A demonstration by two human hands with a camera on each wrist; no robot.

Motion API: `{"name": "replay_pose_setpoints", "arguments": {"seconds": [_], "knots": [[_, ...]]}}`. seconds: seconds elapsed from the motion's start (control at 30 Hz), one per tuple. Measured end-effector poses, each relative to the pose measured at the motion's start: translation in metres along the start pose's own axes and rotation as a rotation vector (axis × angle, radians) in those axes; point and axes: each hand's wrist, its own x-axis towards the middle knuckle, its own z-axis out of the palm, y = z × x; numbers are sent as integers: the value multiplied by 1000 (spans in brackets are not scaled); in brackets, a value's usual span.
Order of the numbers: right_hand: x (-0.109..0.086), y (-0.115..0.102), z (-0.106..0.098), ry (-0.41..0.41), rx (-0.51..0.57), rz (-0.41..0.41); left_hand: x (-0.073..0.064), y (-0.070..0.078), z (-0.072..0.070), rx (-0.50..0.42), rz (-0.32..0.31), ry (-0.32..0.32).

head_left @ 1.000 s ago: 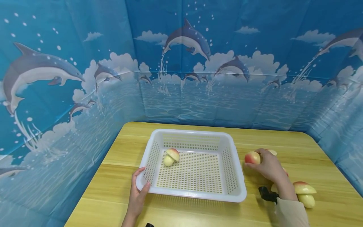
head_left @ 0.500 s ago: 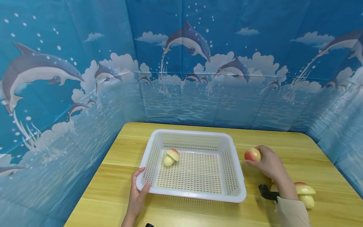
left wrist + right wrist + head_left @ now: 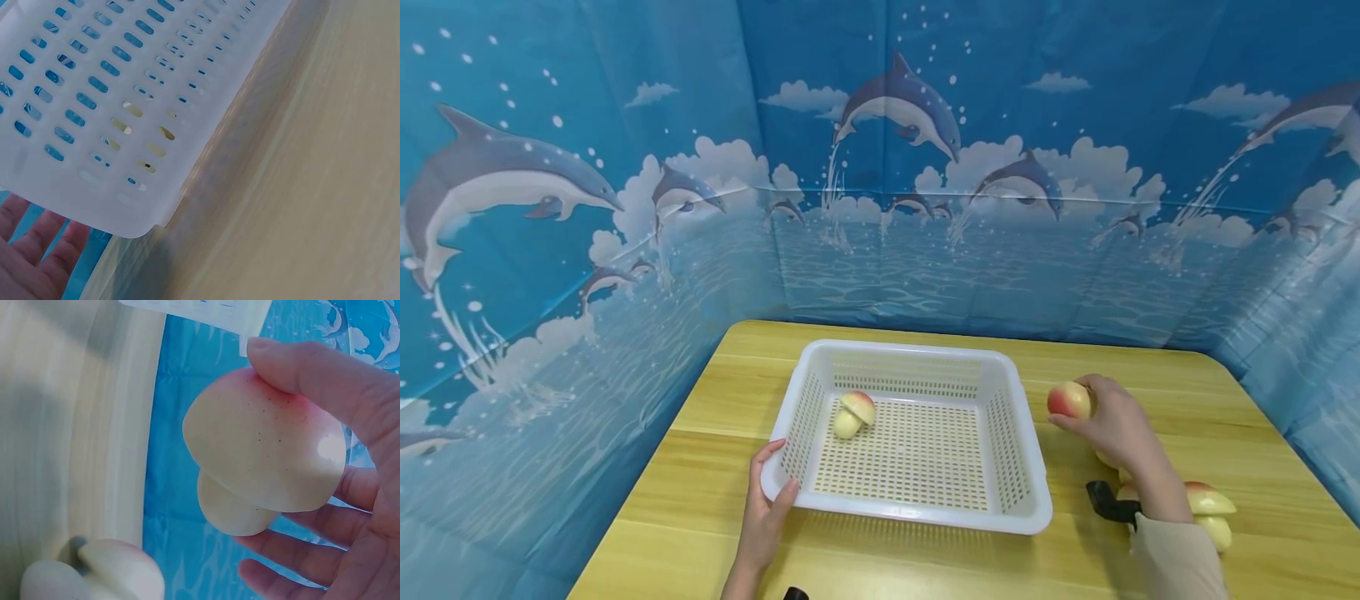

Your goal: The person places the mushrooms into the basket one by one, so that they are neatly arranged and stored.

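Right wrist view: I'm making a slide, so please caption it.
Right grip on a mushroom-shaped piece, thumb over its pink-tinged cap, a white basket partly visible above.

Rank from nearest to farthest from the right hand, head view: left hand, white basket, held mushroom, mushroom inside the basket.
1. Held mushroom: gripped by the right hand.
2. White basket: to that hand's left.
3. Mushroom inside the basket: left part of its floor.
4. Left hand: at the basket's near-left corner.
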Motion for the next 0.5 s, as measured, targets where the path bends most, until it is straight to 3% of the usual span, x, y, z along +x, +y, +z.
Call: {"name": "replay_pose_setpoints", "arguments": {"seconds": [0.5], "knots": [[5,-11,-9,18,-3,-35,1,-2,-1,-20,6,-15]]}}
